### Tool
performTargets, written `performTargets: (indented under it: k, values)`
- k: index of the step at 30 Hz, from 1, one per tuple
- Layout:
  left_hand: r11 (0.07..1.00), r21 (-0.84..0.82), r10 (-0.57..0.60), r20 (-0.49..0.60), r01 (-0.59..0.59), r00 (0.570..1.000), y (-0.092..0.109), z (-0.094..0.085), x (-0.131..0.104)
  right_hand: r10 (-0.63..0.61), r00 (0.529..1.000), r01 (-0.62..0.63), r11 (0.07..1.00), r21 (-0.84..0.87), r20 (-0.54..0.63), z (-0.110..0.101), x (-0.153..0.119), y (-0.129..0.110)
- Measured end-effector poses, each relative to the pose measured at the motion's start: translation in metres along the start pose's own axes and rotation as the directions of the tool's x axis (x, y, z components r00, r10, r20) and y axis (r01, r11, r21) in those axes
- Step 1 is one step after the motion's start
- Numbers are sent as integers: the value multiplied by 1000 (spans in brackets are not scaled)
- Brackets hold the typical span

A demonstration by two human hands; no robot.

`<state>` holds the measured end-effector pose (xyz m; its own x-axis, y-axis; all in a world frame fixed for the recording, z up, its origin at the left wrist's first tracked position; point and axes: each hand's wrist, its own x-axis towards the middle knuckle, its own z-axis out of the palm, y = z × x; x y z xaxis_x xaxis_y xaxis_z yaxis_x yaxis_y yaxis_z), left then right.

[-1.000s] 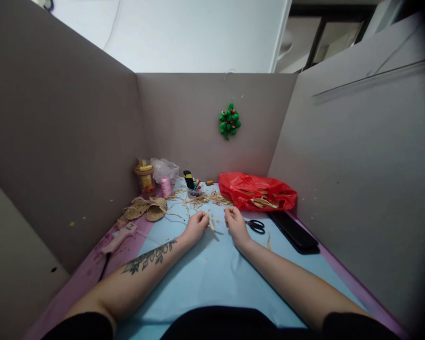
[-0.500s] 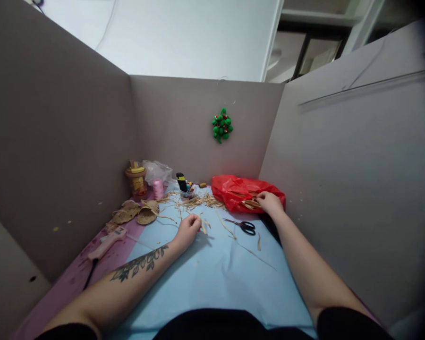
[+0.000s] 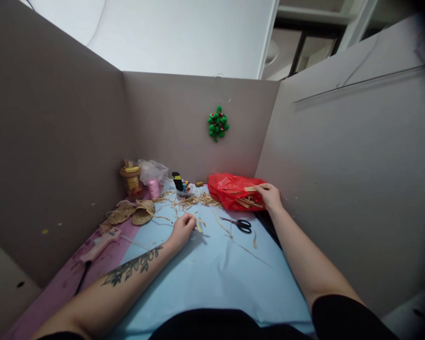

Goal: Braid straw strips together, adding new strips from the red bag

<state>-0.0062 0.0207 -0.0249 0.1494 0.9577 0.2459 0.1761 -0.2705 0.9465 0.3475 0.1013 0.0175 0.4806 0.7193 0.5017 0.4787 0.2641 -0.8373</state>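
Observation:
My left hand point(image 3: 184, 227) is closed over the blue cloth, pinching some pale straw strips point(image 3: 199, 225) whose ends stick out to the right. At the back right lies a red plastic bag point(image 3: 223, 189), its mouth showing more straw strips inside. My right hand point(image 3: 270, 196) is at the bag's right side, fingers pinched on a straw strip point(image 3: 250, 189) that points left over the opening. Black-handled scissors point(image 3: 243, 225) lie between the two hands, in front of the bag. Long thin strips point(image 3: 230, 234) rest on the cloth near them.
Straw scraps point(image 3: 201, 200) are scattered at the back. Two woven straw pieces point(image 3: 143, 212) and a pink glue gun point(image 3: 101, 245) lie at left. Behind them stand a lidded cup point(image 3: 131, 182), a pink thread spool point(image 3: 153, 189) and a small tub point(image 3: 183, 192). Grey partitions point(image 3: 194, 156) enclose the table.
My right hand has lifted slightly at the bag, and a strip in its fingers now shows above the opening. My left hand keeps its pinch. The whole view has shifted a little.

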Motion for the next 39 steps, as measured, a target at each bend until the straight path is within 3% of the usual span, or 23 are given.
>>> performTargets:
  k: [3, 6, 11, 14, 15, 18, 19, 21, 24, 27, 30, 32, 35, 39]
  values:
    - [1000, -11, -4, 5, 4, 1000, -1, 0, 0, 160, 981, -127, 956, 264, -108, -12, 2, 10]
    - [1000, -14, 0, 2, 0, 1000, -3, 0, 1, 257, 958, -196, 914, 356, -131, -11, -3, 23]
    - [1000, 0, 0, -14, 0, 1000, 0, -1, 0, 232, 967, -188, 929, 320, -104, 6, -16, 36]
    - [1000, -4, -14, -10, 14, 1000, 0, -1, 1, 156, 963, -96, 960, 264, -218, -2, -14, 33]
    - [1000, -7, -15, -9, 15, 1000, 1, -1, 1, 123, 945, -50, 970, 239, -302, -9, -11, 31]
    - [1000, -10, -23, -8, 23, 1000, 2, 0, 1, -32, 808, 115, 988, 104, -588, -37, 0, 20]
    - [1000, -9, -28, -6, 28, 1000, 3, 0, 1, -81, 771, 155, 986, 62, -631, -45, 2, 16]
    - [999, -4, -35, -2, 35, 999, 6, 0, 0, -145, 740, 210, 978, 21, -656, -56, 3, 10]
    - [999, 3, -33, -2, 33, 999, 8, 0, -1, -155, 761, 232, 972, 42, -630, -54, -1, 6]
    - [999, -6, -40, -4, 40, 999, 7, 0, -1, -131, 815, 196, 979, 56, -564, -43, -7, 10]
    - [999, -13, -40, 1, 40, 999, 4, 0, -1, -69, 874, 87, 996, 15, -480, -33, -15, 17]
    - [999, -12, -32, 5, 32, 999, 5, 1, -1, 2, 883, -8, 1000, -12, -470, -25, -21, 20]
    - [1000, -10, -30, -1, 30, 1000, 7, 1, -2, 81, 894, -121, 990, -65, -440, 0, -32, 19]
    - [1000, -13, -28, -11, 28, 1000, 7, 0, -1, 84, 979, -108, 986, -124, -188, 43, -38, 10]
